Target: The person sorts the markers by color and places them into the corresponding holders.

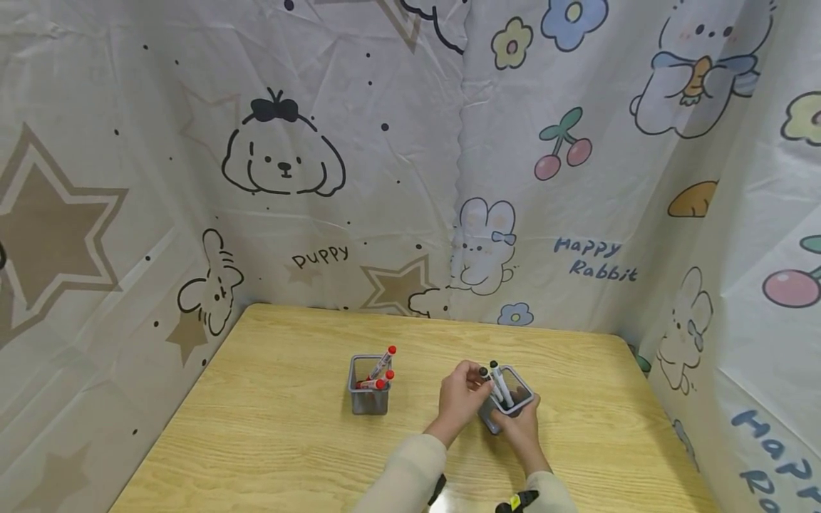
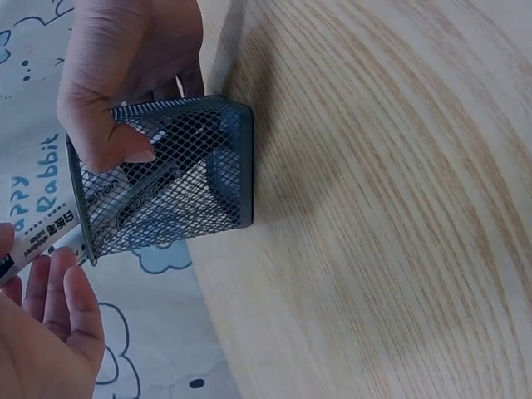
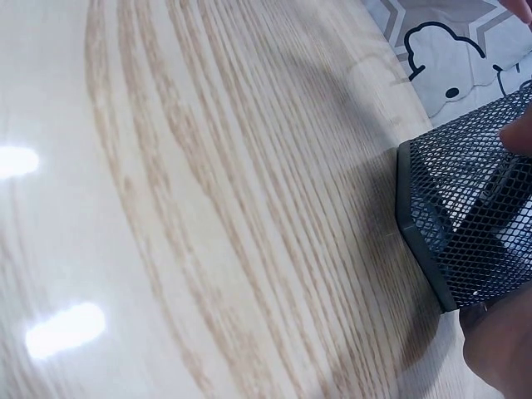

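Note:
My right hand point(image 1: 522, 431) grips a dark mesh pen holder point(image 2: 187, 179) by its sides, the thumb lying on the mesh in the left wrist view. The holder leans over the table, its rim turned up toward my left hand. Black-capped white whiteboard markers point(image 1: 505, 390) stand inside it. At the rim my left hand point(image 1: 458, 395) pinches one white marker point(image 2: 46, 237) near its capped end, while the marker's lower part is still inside the holder. In the right wrist view the holder's base edge point(image 3: 405, 187) shows, with dark shapes behind the mesh.
A second mesh pen holder point(image 1: 370, 402) stands upright on the left of the wooden table point(image 1: 276, 427), with red-capped markers point(image 1: 383, 363) in it. Printed cloth point(image 1: 385, 178) hangs behind the table and along both sides.

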The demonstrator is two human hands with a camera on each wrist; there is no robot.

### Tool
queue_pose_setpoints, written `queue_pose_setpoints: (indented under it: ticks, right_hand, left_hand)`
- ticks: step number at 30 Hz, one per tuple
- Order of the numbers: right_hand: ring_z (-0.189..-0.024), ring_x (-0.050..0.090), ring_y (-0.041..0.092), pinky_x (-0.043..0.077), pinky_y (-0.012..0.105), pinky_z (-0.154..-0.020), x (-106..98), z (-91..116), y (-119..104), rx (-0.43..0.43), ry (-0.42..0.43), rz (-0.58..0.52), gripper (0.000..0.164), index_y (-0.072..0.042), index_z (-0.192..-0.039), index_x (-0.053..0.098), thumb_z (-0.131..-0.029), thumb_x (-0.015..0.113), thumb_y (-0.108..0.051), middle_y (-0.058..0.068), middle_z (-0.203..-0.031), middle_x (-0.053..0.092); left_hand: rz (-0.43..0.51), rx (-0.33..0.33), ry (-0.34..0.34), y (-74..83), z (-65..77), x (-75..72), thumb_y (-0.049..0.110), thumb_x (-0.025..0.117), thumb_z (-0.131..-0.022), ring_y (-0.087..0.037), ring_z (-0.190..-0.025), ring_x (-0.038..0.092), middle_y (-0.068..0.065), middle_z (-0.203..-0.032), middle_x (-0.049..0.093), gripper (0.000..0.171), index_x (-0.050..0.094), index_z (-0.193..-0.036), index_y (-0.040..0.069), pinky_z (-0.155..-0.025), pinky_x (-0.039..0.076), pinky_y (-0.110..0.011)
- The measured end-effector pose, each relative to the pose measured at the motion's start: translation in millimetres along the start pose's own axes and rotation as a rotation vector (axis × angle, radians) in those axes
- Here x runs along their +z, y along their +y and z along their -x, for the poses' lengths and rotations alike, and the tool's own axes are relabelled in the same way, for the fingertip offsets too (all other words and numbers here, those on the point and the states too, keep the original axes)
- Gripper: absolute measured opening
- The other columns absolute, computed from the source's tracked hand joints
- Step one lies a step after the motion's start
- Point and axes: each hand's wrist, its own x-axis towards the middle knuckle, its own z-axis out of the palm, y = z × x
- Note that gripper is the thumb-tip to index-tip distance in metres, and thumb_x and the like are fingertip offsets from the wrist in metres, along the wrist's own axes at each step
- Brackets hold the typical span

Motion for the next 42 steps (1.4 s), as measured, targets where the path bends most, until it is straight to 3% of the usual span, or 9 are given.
queue_pose_setpoints:
  ticks: [12, 23, 30, 42]
  right_hand:
    - [-0.113, 0.046, 0.039, 0.034, 0.046, -0.097, 1, 0, 1, -0.019, 0.011, -0.008, 0.078, 0.006, -0.129, 0.021, -0.068, 0.071, 0.001, 0.031, -0.125, 0.045]
    - [-0.114, 0.046, 0.039, 0.034, 0.046, -0.097, 2, 0, 0, -0.012, 0.016, -0.015, 0.082, 0.004, -0.129, 0.021, -0.072, 0.077, -0.01, 0.03, -0.124, 0.046]
    - [-0.112, 0.048, 0.039, 0.036, 0.045, -0.096, 1, -2, 2, -0.028, 0.031, 0.004, 0.078, 0.005, -0.127, 0.022, -0.072, 0.076, -0.007, 0.031, -0.123, 0.046]
    - [-0.113, 0.048, 0.039, 0.035, 0.044, -0.096, 2, 1, 0, -0.047, 0.039, -0.005, 0.077, 0.006, -0.127, 0.023, -0.071, 0.076, -0.005, 0.031, -0.124, 0.047]
  left_hand:
    - [-0.078, -0.051, -0.032, -2.5, 2.6, 7.1, 0.01, 0.077, -0.075, -0.001, -0.064, 0.057, 0.008, -0.074, 0.063, 0.018, 0.063, -0.085, 0.011, -0.061, 0.048, -0.018]
    - [-0.198, -0.028, -0.062, -3.6, 8.3, 11.8, 0.013, 0.079, -0.073, 0.001, -0.062, 0.055, 0.011, -0.07, 0.062, 0.019, 0.063, -0.083, 0.014, -0.058, 0.044, -0.02]
    - [-0.228, -0.052, -0.061, -5.4, 9.2, 14.3, 0.019, 0.079, -0.074, -0.001, -0.06, 0.052, 0.011, -0.068, 0.06, 0.02, 0.064, -0.086, 0.014, -0.054, 0.042, -0.021]
    - [-0.243, -0.035, -0.055, -4.7, 9.2, 10.7, 0.019, 0.079, -0.074, -0.003, -0.059, 0.053, 0.011, -0.066, 0.06, 0.02, 0.065, -0.086, 0.012, -0.053, 0.041, -0.022]
